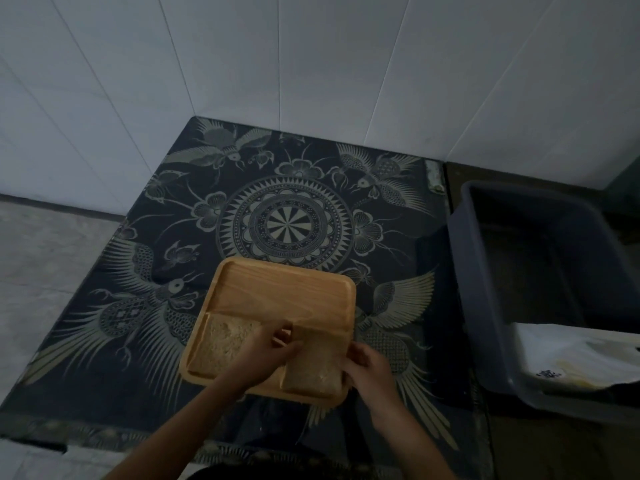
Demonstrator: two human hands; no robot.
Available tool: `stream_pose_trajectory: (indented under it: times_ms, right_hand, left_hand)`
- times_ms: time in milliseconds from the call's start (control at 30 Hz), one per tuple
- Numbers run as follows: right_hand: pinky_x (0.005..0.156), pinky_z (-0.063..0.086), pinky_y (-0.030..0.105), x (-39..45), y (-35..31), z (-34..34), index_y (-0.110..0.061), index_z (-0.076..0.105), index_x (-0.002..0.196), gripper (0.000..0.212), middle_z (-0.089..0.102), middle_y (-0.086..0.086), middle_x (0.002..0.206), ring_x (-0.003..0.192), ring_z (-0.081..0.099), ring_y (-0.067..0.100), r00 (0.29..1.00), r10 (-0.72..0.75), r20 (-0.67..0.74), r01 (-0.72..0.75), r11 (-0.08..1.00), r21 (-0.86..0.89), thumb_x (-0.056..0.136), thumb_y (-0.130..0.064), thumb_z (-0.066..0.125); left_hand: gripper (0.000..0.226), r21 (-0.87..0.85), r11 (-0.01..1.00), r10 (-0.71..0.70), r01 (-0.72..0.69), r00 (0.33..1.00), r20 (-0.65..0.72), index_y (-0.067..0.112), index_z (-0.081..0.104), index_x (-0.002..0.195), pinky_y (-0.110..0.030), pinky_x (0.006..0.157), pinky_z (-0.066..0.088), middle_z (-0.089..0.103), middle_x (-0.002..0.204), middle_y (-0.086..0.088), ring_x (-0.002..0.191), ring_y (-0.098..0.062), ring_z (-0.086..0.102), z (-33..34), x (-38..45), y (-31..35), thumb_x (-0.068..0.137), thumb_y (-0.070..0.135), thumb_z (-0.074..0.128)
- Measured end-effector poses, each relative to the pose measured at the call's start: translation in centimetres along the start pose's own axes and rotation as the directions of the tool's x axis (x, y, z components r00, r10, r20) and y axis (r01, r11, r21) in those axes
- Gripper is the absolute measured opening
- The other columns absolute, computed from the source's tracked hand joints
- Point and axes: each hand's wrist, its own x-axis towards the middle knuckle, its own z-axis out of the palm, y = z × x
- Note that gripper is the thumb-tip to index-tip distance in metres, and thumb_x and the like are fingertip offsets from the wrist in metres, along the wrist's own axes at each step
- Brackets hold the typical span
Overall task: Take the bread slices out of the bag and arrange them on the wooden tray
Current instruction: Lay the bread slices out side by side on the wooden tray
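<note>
A square wooden tray (284, 289) lies on a dark patterned cloth. One bread slice (225, 341) rests flat in the tray's near-left part. A second bread slice (317, 362) sits in the near-right part, and both hands touch it. My left hand (268, 351) pinches its far-left corner. My right hand (369, 368) grips its right edge by the tray rim. A white plastic bag (571, 355) lies in the grey tub to the right; what it contains is hidden.
A grey plastic tub (485, 271) stands right of the cloth. The dark bird-and-mandala cloth (294, 220) covers the surface. White tiled walls (311, 57) meet in a corner behind it. A pale floor (41, 265) shows on the left.
</note>
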Motion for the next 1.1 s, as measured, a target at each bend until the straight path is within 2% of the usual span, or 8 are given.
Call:
stream_pose_trajectory:
  times_ms: [267, 433, 533, 633, 733, 833, 1000, 1100]
  right_hand:
    - [0.085, 0.061, 0.029, -0.3, -3.4, -1.1, -0.033, 0.079, 0.109, 0.021, 0.081, -0.007, 0.108, 0.102, 0.075, 0.011, 0.988, -0.115, 0.101, 0.115, 0.993, -0.001, 0.088, -0.028, 0.080]
    - [0.085, 0.059, 0.029, 0.2, -4.7, -0.1, -0.025, 0.077, 0.113, 0.023, 0.081, -0.002, 0.112, 0.104, 0.076, 0.013, 0.981, -0.035, 0.189, 0.010, 0.991, 0.136, 0.091, -0.021, 0.078]
    - [0.096, 0.054, 0.035, 0.5, -4.5, 1.1, -0.022, 0.070, 0.128, 0.042, 0.079, 0.000, 0.116, 0.112, 0.071, 0.017, 0.976, -0.004, 0.219, -0.043, 0.977, 0.208, 0.088, -0.027, 0.080]
    - [0.098, 0.054, 0.039, 0.6, -4.3, 2.6, -0.021, 0.064, 0.134, 0.055, 0.077, 0.003, 0.125, 0.119, 0.070, 0.021, 0.960, 0.017, 0.279, -0.127, 0.915, 0.383, 0.084, -0.033, 0.084]
    - [0.084, 0.063, 0.042, 0.7, -4.4, 4.1, -0.009, 0.063, 0.129, 0.058, 0.073, 0.019, 0.129, 0.109, 0.076, 0.028, 0.952, 0.064, 0.299, -0.236, 0.777, 0.583, 0.075, -0.015, 0.082]
    - [0.079, 0.065, 0.044, 0.5, -4.8, 4.8, -0.004, 0.065, 0.123, 0.050, 0.078, 0.019, 0.116, 0.100, 0.079, 0.029, 0.941, 0.019, 0.339, -0.253, 0.703, 0.665, 0.076, -0.005, 0.082]
    - [0.081, 0.062, 0.049, -0.1, -6.2, 4.4, -0.010, 0.066, 0.127, 0.039, 0.077, 0.015, 0.120, 0.106, 0.077, 0.028, 0.946, -0.063, 0.318, -0.151, 0.782, 0.605, 0.089, -0.007, 0.072]
    - [0.075, 0.062, 0.048, -0.5, -7.5, 3.7, -0.013, 0.066, 0.127, 0.030, 0.079, 0.009, 0.103, 0.089, 0.078, 0.023, 0.943, -0.133, 0.304, -0.051, 0.846, 0.530, 0.097, -0.009, 0.063]
  left_hand:
    - [0.011, -0.142, 0.985, 0.103, -0.093, 0.993, 0.065, 0.016, 0.065, 0.107, -0.031, 0.079, 0.063, 0.071, 0.110, -0.006, 0.099, -0.017, 0.074, -2.7, -1.3, 2.1, 0.097, 0.018, 0.065]
    - [0.010, -0.180, 0.967, 0.190, -0.182, 0.981, 0.033, 0.018, 0.067, 0.104, -0.034, 0.081, 0.064, 0.073, 0.106, -0.002, 0.099, -0.018, 0.073, -4.3, -2.0, 4.2, 0.097, 0.012, 0.065]
    - [0.009, -0.204, 0.952, 0.236, -0.228, 0.972, 0.017, 0.015, 0.066, 0.104, -0.029, 0.077, 0.063, 0.073, 0.106, 0.006, 0.099, -0.017, 0.073, -5.0, -2.1, 5.2, 0.097, 0.010, 0.065]
    - [0.013, -0.289, 0.924, 0.254, -0.250, 0.967, -0.024, 0.014, 0.067, 0.108, -0.026, 0.076, 0.062, 0.074, 0.107, -0.001, 0.099, -0.020, 0.074, -5.5, -2.2, 5.9, 0.096, 0.007, 0.065]
    - [0.014, -0.373, 0.890, 0.259, -0.263, 0.964, -0.061, 0.014, 0.067, 0.109, -0.034, 0.081, 0.064, 0.074, 0.108, -0.009, 0.100, -0.025, 0.074, -5.9, -2.1, 6.3, 0.096, 0.010, 0.066]
    - [0.015, -0.425, 0.867, 0.253, -0.261, 0.964, -0.077, 0.012, 0.067, 0.110, -0.038, 0.084, 0.064, 0.073, 0.108, -0.010, 0.101, -0.029, 0.074, -5.9, -2.1, 6.0, 0.094, 0.014, 0.067]
    - [0.025, -0.513, 0.832, 0.225, -0.211, 0.974, -0.034, 0.010, 0.065, 0.114, -0.042, 0.091, 0.061, 0.073, 0.114, -0.015, 0.109, -0.032, 0.071, -6.3, -2.2, 4.6, 0.093, 0.021, 0.071]
    - [0.033, -0.568, 0.810, 0.209, -0.144, 0.977, 0.050, 0.013, 0.066, 0.116, -0.037, 0.092, 0.060, 0.073, 0.117, -0.014, 0.113, -0.030, 0.071, -6.7, -2.5, 4.1, 0.090, 0.031, 0.074]
